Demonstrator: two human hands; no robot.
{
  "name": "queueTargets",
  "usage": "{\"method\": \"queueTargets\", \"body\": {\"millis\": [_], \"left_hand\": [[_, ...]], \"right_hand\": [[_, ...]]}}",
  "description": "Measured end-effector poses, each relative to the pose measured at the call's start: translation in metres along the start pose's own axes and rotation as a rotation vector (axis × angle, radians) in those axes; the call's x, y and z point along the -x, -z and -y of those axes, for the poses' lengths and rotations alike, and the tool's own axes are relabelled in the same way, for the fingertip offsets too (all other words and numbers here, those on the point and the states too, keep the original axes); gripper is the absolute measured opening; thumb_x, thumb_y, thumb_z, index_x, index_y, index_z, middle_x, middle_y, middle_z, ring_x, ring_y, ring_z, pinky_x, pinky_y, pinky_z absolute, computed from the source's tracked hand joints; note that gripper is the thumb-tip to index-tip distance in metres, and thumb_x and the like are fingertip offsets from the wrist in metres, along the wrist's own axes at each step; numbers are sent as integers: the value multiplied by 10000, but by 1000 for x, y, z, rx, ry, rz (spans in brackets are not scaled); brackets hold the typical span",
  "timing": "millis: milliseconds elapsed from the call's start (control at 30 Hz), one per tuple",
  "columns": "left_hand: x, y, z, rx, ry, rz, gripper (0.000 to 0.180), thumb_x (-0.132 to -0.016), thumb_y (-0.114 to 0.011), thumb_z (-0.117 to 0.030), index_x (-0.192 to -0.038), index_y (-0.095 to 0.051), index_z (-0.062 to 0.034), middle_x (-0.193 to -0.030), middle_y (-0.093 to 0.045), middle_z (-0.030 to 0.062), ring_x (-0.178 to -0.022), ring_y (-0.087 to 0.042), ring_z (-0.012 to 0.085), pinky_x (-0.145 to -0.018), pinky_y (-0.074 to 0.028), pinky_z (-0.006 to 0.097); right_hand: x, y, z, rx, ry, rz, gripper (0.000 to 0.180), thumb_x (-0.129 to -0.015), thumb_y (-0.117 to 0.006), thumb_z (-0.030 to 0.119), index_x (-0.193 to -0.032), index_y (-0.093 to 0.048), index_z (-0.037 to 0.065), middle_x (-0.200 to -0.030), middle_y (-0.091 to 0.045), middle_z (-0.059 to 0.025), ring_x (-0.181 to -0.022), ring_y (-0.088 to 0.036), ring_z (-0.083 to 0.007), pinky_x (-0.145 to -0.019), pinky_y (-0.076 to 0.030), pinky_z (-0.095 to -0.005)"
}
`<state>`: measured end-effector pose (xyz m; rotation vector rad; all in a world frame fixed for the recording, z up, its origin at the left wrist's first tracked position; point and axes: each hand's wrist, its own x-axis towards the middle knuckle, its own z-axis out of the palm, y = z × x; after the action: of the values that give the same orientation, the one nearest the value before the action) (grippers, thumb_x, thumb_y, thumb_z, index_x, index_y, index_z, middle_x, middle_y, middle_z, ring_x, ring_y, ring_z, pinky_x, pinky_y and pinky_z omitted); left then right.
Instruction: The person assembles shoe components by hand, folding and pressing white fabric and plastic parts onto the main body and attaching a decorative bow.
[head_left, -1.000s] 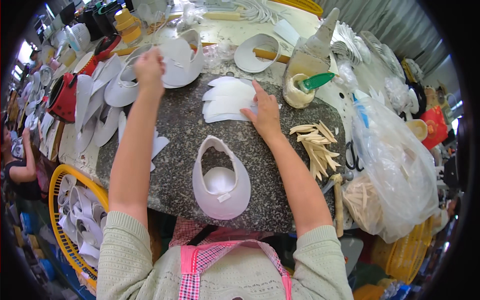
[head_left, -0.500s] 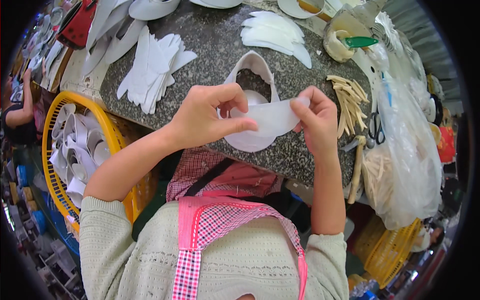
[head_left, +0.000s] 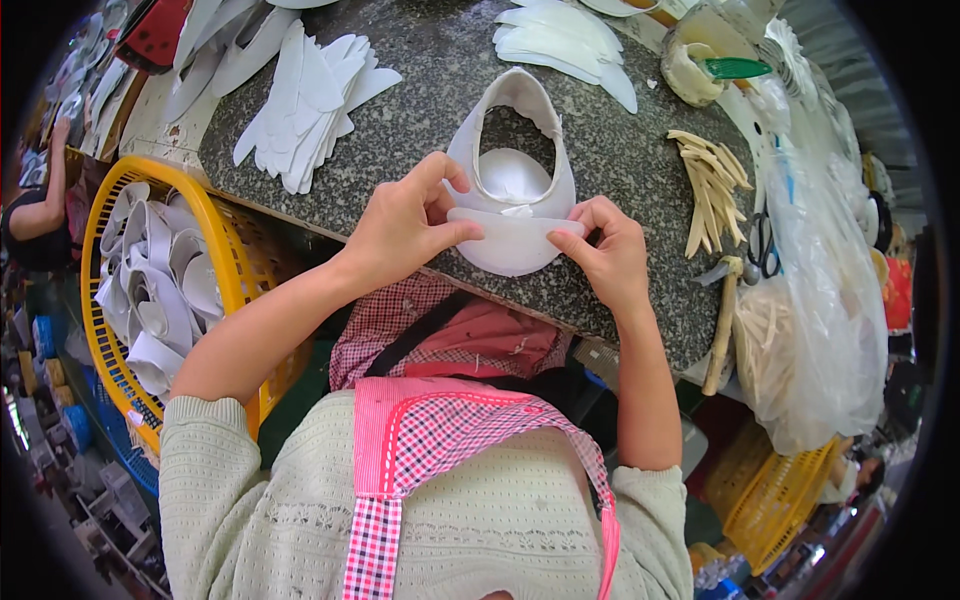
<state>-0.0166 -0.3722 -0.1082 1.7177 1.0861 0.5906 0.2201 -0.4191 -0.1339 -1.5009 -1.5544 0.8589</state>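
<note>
The left hand [head_left: 403, 222] and right hand [head_left: 609, 254] pinch the white strip [head_left: 515, 236], seemingly light and bendy, best held by its ends.

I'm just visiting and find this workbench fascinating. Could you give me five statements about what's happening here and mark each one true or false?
1. The left hand and right hand hold the same white piece. True.
2. The black scissors are in the right hand. False: they lie beside the hammer.
3. The green handle lies in the yellow basket on the left. False: it sticks out of a pot.
4. Tan strips lie piled on the dark speckled tabletop. True.
5. The apron is plain green. False: it is pink, partly checked.
</note>
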Motion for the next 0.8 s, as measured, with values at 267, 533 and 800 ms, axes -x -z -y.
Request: {"method": "queueTargets", "body": {"millis": [267, 533, 800], "left_hand": [[-4, -3, 14, -5, -5, -16, 354, -738, -723, -101, -948, -441, -60, -648, -560, 9, -590, -510, 44, -536, -401, 197], [-9, 1, 6, -198, 35, 15, 381, -692, -742, -159, -948, -476, -68, -692, -578, 67, -649, -595, 180, -582, -467, 282], [-27, 15, 11, -814, -593, -227, 584, -520, -760, -388, -1009, -575, -129, -1295, -418, 77, -1260, -294, 253, -1010, -219, 471]], "right_hand": [[-4, -2, -3, 93, -44, 4, 276, -656, -756, 210, -674, -549, 28, -638, -512, -32, -579, -495, -161, -540, -394, -285], [-12, 4, 6, 225, -61, 94, 275, -677, -744, 120, -653, -491, 16, -675, -532, -36, -625, -497, -126, -587, -406, -252], [-28, 7, 15, 868, -23, 106, 365, -683, -740, 329, -669, -507, 48, -680, -537, -50, -572, -543, -223, -536, -430, -349]]}}
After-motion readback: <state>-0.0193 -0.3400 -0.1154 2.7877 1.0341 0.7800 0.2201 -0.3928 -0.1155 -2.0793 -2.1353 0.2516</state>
